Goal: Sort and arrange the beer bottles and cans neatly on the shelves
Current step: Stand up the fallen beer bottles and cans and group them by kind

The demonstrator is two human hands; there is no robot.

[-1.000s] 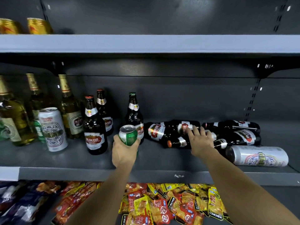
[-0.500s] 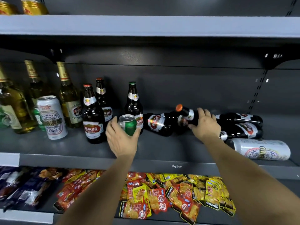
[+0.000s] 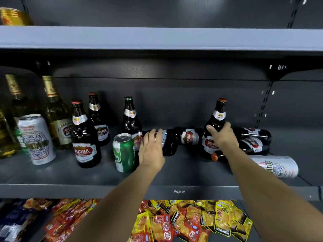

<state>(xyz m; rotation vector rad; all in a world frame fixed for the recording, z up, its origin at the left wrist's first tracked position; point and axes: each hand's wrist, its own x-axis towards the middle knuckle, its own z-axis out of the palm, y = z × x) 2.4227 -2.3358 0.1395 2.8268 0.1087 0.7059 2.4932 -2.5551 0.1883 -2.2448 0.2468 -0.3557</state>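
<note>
right hand (image 3: 222, 135) gripping upright bottle (image 3: 215, 126), left hand (image 3: 152, 145) seemingly touching lying bottle (image 3: 168, 142)
</note>
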